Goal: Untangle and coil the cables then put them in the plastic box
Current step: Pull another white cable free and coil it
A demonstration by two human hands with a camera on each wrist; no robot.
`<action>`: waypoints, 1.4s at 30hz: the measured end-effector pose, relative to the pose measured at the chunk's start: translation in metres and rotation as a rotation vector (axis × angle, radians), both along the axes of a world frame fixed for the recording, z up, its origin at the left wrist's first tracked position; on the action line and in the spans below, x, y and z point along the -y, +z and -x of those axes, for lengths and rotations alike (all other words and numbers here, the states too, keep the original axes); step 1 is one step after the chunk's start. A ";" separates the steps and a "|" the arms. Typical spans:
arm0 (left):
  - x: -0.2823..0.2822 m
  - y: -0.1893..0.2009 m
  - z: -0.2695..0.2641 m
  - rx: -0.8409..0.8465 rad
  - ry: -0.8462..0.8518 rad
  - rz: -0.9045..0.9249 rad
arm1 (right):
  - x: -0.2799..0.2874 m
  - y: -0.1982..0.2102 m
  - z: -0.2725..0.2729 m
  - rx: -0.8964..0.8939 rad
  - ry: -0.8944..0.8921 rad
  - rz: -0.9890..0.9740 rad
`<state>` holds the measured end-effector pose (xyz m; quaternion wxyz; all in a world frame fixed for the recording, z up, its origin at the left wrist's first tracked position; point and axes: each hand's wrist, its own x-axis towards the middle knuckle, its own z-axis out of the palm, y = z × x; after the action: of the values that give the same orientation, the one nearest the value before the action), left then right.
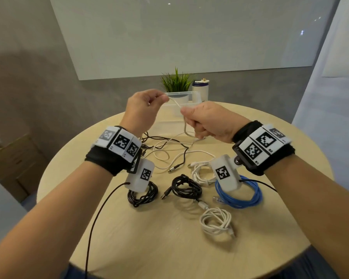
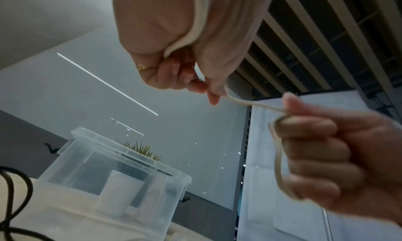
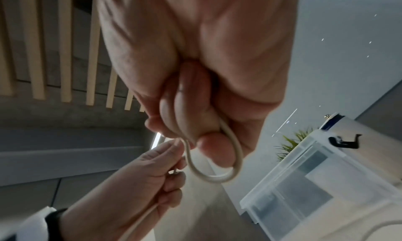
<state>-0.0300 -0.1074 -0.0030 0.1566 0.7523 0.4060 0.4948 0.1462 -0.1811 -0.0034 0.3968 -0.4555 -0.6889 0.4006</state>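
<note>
I am partway through the job. My left hand (image 1: 144,106) pinches a white cable (image 1: 184,128) between thumb and finger. My right hand (image 1: 207,121) is a fist around the same cable, with a loop of it over my fingers (image 2: 309,126). I am winding it, I think. The rest of it hangs down to the round table (image 1: 149,238).

Five cables are already coiled. I count two black coils, one (image 1: 142,195) at about 7 o'clock on the table and one (image 1: 186,187) near the middle. There are two white coils, one (image 1: 201,171) just right of the middle and one (image 1: 217,221) at 5 o'clock. One blue coil (image 1: 240,193) lies at 4 o'clock.

Loose cables (image 1: 169,150) still lie tangled under my hands. At least one black and one white are mixed up there; I cannot count them for sure.

The plastic box (image 2: 113,174) stands at 12 o'clock, past my hands. I see no cable in it yet, so all the coils still need to go in.

One plant (image 1: 176,81) and one white jar (image 1: 200,88) stand behind the box.
</note>
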 end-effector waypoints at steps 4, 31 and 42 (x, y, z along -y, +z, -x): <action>0.006 -0.010 -0.011 -0.092 -0.007 -0.058 | 0.000 0.010 0.001 -0.262 0.013 -0.019; 0.010 0.021 0.015 -0.258 -0.106 0.095 | -0.014 -0.012 0.003 0.061 -0.139 -0.021; 0.008 -0.017 -0.007 -0.587 0.002 0.105 | -0.014 0.009 -0.007 -0.637 -0.054 0.016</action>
<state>-0.0229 -0.1152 -0.0198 0.0708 0.8535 0.4598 0.2347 0.1533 -0.1668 0.0060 0.5993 -0.3286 -0.5145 0.5177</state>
